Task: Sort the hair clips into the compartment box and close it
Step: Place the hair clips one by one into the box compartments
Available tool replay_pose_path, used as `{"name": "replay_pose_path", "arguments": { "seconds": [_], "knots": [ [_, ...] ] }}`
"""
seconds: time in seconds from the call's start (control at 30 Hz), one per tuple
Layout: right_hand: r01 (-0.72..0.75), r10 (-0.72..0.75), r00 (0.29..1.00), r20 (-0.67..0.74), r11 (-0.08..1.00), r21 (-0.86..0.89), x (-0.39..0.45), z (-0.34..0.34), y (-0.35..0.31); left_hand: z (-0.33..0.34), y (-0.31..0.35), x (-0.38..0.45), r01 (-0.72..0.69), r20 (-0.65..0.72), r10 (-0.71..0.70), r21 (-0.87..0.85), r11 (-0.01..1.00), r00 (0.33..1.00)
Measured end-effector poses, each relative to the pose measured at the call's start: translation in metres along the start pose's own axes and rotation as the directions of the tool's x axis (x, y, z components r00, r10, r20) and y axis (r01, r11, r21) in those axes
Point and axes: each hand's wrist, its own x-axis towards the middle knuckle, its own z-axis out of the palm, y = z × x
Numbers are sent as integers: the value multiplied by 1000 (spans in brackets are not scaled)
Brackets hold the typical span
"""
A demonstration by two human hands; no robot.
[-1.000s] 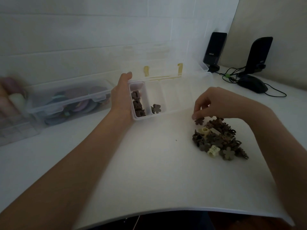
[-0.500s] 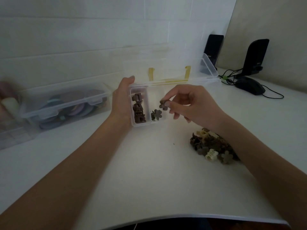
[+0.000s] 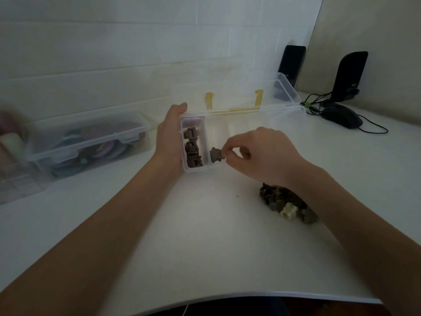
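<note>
With your left hand point(image 3: 169, 137) flat against the end wall of the compartment box point(image 3: 262, 115) on the surface, lower the brown flower clip point(image 3: 215, 154), pinched in your right hand point(image 3: 257, 153) grip, into the second compartment, then release cleanly, clear of the divider.

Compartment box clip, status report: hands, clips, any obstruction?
Left hand braces compartment box, lid open. Right hand pinches flower clip over second compartment. Unsorted clip pile beside right wrist. No obstruction seen.
</note>
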Motion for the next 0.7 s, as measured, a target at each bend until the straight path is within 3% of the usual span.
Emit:
{"name": "replay_pose_path", "arguments": {
  "seconds": [0.17,0.33,0.5,0.7],
  "knots": [
    [0,-7,999,-46,990,-141,1,5,-2,1,-3,-2,18,-58,-20,-34,999,998],
    [38,-35,998,-51,997,66,-1,-1,-2,4,0,-4,11,-35,-12,-46,999,999],
    [8,-8,1000,1,997,-75,1,1,-4,4,-2,-7,-6,-68,5,-8,1000,998],
    [-57,57,998,-25,998,15,1,0,-2,6,-1,-9,-102,-61,103,26,994,993]
  ]
}}
